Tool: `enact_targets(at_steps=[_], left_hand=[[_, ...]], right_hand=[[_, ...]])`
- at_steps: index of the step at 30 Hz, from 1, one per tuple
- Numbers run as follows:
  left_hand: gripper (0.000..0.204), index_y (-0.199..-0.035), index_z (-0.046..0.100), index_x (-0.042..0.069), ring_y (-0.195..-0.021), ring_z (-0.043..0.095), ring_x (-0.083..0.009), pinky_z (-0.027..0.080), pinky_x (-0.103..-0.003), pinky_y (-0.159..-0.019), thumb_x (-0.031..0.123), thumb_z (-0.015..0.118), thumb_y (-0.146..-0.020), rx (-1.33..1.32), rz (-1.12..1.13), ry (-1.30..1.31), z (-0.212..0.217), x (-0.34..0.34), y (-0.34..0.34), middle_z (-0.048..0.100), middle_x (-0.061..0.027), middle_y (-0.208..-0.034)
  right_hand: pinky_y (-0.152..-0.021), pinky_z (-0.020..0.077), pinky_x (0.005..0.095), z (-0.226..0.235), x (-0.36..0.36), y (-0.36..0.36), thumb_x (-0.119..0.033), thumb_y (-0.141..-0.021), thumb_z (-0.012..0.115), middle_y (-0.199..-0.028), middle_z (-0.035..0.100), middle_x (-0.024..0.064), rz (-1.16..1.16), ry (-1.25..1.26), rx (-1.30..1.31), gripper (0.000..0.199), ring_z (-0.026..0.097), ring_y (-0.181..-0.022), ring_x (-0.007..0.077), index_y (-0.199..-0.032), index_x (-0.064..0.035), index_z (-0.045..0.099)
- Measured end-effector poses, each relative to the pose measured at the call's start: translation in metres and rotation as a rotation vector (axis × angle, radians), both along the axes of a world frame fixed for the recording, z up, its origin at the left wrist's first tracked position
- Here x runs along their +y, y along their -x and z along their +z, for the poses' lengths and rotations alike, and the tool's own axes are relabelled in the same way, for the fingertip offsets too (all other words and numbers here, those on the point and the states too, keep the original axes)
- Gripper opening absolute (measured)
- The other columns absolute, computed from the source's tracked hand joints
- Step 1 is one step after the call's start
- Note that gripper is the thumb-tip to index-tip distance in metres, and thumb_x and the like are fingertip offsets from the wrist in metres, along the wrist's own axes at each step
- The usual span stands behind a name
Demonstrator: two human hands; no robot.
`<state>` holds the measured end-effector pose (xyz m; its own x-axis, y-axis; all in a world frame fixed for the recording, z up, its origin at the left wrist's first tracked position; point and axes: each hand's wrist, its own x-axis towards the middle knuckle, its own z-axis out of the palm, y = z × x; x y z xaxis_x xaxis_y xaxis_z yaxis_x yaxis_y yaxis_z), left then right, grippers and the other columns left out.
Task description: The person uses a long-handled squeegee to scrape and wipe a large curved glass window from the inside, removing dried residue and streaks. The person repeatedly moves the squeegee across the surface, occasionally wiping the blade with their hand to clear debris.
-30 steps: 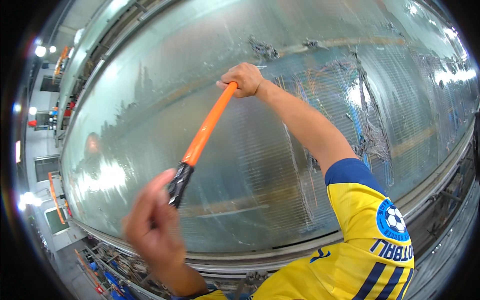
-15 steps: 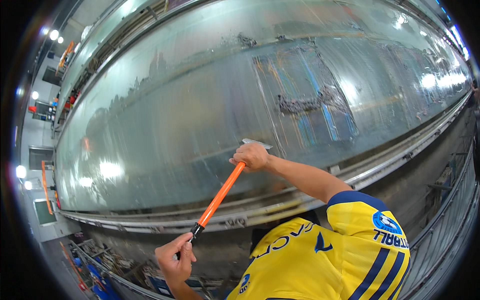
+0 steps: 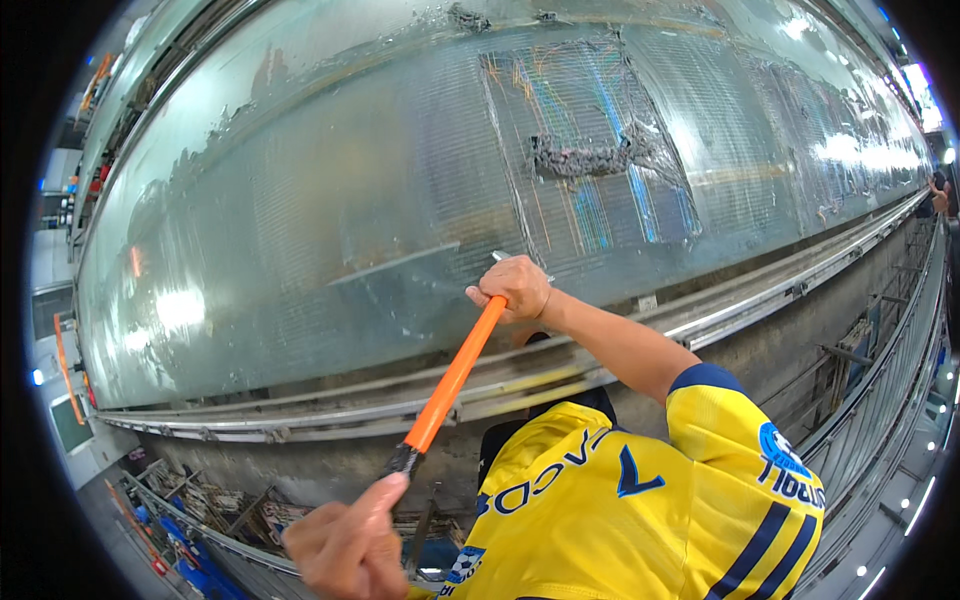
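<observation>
My right hand [image 3: 513,287] is wrapped round the upper part of an orange-handled scraper [image 3: 458,372]. Just beyond that hand, only bits of the scraper's flat metal blade [image 3: 500,257] show against the wet panel. My left hand [image 3: 345,548], slightly smeared by motion, closes on the black end of the same handle, low at the left. The handle slants between both hands, over the near rail. A large greenish, see-through wet panel [image 3: 330,200] fills the view, with a clump of dark grey sludge [image 3: 580,158] on a streaked, outlined patch beyond the blade.
A metal rail [image 3: 300,420] runs along the panel's near edge, in front of me. Below lies a dark trough, with a railing [image 3: 890,350] at the right. Blue objects [image 3: 190,550] stand at the lower left. Another person's hand [image 3: 938,198] shows at the far right.
The view has shifted, so the panel sits higher and further left. My left hand has come lower and nearer, and the blade has been drawn a little toward me across the panel.
</observation>
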<state>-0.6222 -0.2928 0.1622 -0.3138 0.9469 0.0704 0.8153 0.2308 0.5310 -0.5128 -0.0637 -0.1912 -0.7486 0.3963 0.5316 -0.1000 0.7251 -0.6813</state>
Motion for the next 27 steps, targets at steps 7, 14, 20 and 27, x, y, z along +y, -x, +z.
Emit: enact_targets(at_steps=[7,14,20,27], left_hand=[[0.036,-0.121,0.076,0.004,-0.05,0.055,-0.0148,0.045,-0.031,-0.052,-0.001,0.055,-0.093,-0.044,0.057,-0.246,-0.017,0.098,0.08,0.058,-0.0118,-0.061],[0.035,-0.123,0.066,-0.01,-0.056,0.041,-0.0029,0.033,-0.017,-0.053,0.016,0.05,-0.106,-0.044,0.267,0.026,0.009,0.176,0.21,0.072,-0.0163,-0.098],[0.031,-0.125,0.069,0.001,-0.046,0.034,0.0026,0.027,-0.019,-0.044,0.019,0.052,-0.106,0.01,0.3,-0.2,-0.02,0.278,0.218,0.069,-0.0017,-0.076],[0.025,-0.12,0.073,-0.001,-0.06,0.06,-0.0089,0.047,-0.026,-0.056,0.005,0.059,-0.1,-0.048,0.3,-0.297,-0.09,0.234,0.113,0.073,-0.0109,-0.084]], right_hand=[[-0.046,0.0422,0.0438,-0.004,0.092,0.09,-0.02,-0.091,0.071,-0.052,0.049,0.0072,-0.005,0.031,0.041,0.042,0.054,-0.048,0.0316,-0.059,-0.0118,0.045],[-0.049,0.0445,0.0446,-0.012,0.206,0.166,-0.024,-0.094,0.067,-0.054,0.052,0.0117,-0.109,0.072,0.007,0.037,0.056,-0.051,0.0359,-0.063,-0.0101,0.052],[-0.054,0.0471,0.0482,-0.015,0.308,0.244,-0.027,-0.094,0.066,-0.06,0.059,0.0125,-0.063,0.011,-0.005,0.031,0.059,-0.059,0.0395,-0.069,-0.0103,0.059],[-0.079,0.0565,0.0457,-0.052,0.334,0.255,-0.022,-0.081,0.072,-0.088,0.07,0.0081,0.172,-0.096,0.006,0.011,0.068,-0.089,0.0337,-0.091,-0.017,0.07]])
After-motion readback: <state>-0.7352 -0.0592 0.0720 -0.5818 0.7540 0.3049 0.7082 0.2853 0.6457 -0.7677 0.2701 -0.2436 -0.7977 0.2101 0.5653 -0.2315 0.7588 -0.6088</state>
